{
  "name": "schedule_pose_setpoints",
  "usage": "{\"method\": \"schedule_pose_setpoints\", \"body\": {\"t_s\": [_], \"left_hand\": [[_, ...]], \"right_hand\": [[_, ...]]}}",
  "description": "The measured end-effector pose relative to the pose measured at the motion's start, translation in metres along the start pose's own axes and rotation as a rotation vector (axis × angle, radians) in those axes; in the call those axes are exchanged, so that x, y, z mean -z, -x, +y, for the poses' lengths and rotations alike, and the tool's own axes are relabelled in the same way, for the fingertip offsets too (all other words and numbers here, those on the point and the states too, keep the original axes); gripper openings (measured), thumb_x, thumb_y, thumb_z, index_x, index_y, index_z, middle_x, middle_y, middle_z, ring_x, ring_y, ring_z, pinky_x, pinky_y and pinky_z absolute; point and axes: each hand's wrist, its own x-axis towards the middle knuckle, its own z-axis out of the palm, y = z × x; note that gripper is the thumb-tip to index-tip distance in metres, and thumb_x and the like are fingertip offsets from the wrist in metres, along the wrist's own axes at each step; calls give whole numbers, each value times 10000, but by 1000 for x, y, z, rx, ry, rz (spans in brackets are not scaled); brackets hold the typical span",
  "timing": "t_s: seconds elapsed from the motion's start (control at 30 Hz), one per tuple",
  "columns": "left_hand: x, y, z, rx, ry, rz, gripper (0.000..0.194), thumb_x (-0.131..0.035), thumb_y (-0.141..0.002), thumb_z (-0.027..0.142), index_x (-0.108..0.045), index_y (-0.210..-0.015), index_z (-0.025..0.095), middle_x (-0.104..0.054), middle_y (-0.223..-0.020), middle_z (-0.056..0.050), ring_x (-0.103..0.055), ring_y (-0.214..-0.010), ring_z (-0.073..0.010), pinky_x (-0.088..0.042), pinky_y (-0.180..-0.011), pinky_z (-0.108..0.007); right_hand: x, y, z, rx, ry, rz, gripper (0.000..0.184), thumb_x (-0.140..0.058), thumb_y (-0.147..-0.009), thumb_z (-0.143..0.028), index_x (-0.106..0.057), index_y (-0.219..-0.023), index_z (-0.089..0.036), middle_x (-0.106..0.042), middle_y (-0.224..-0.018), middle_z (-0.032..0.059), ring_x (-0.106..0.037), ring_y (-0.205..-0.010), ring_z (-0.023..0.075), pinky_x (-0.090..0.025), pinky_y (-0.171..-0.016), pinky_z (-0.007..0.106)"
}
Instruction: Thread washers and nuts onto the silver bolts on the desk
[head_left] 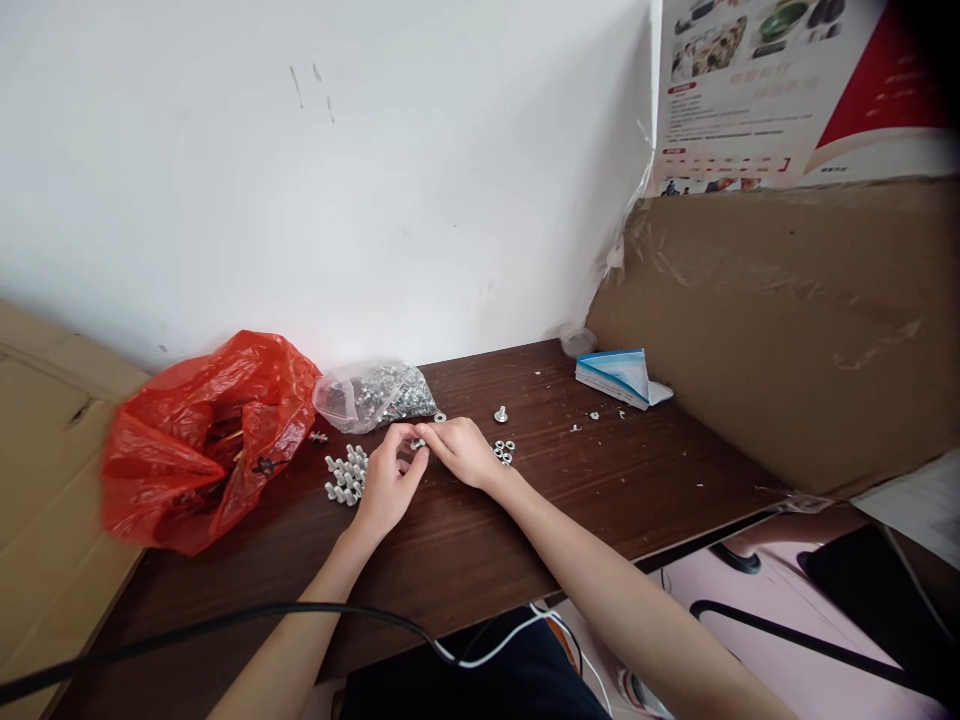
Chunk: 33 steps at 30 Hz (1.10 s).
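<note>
My left hand (388,480) and my right hand (461,450) meet over the dark wooden table, fingertips pinched together. Between them a small silvery metal fastener (418,443) shows; the fingers cover most of it, so I cannot tell whether it is a bolt, a nut or both. Left of my left hand, several bolts (346,478) stand grouped closely together. Beside my right hand lie several nuts (504,452), partly covered by it. Farther back a single bolt (501,413) stands on its head, and a washer (440,418) lies near the clear bag.
A clear bag of small metal parts (397,393) lies against the wall. An open red plastic bag (210,440) stands at left. Folded blue-white paper (615,375) and scraps lie right, beside a cardboard panel (787,330). A black cable (225,612) crosses the foreground.
</note>
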Motion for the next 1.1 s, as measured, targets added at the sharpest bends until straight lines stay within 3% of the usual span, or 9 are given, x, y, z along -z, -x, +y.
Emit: {"method": "schedule_pose_setpoints", "body": {"t_s": [0.1,0.3,0.6,0.73,0.87,1.1], "left_hand": [[0,0,1,35,4,-30,204,-521,-858,349,-562,-962,178,-622,-844,-39,-603,-694,-143,-495,-510,-211],[-1,1,2,15,4,-8,269,-579,-815,331,-517,-1040,199,-642,-1030,-72,-618,-804,-165,-485,-500,-195],[-1,0,2,51,39,-35,258,-550,-837,372,-557,-1017,186,-611,-929,-46,-599,-697,-142,-515,-499,-217],[0,0,2,62,70,-3,272,-566,-828,370,-558,-1020,178,-616,-868,-39,-600,-674,-135,-511,-503,-210],[0,0,0,78,88,16,285,-550,-840,377,-523,-1037,173,-644,-889,-60,-613,-684,-139,-520,-520,-220],[0,-1,1,91,94,12,284,-539,-843,378,-504,-1032,169,-652,-913,-74,-619,-666,-136,-523,-527,-229]], "right_hand": [[0,0,0,-4,13,-4,572,-266,-991,-478,-569,-631,-153,-565,-600,34,-503,-556,124,-315,-592,231],[-1,0,2,16,-4,5,559,-272,-989,-485,-569,-647,-157,-586,-620,34,-515,-561,123,-321,-595,228],[-1,0,4,28,-52,43,526,-285,-994,-452,-555,-646,-165,-565,-620,20,-504,-580,120,-334,-600,235],[1,-1,4,57,-166,158,571,-313,-991,-430,-517,-525,-170,-584,-672,29,-537,-718,139,-388,-711,258],[5,-4,5,-31,-258,256,627,-320,-992,-324,-492,-404,-190,-685,-851,49,-582,-922,165,-403,-870,298],[5,-6,10,-75,-300,270,536,-380,-818,-61,-499,-323,-231,-663,-1158,-45,-495,-1201,170,-355,-1045,314]]}}
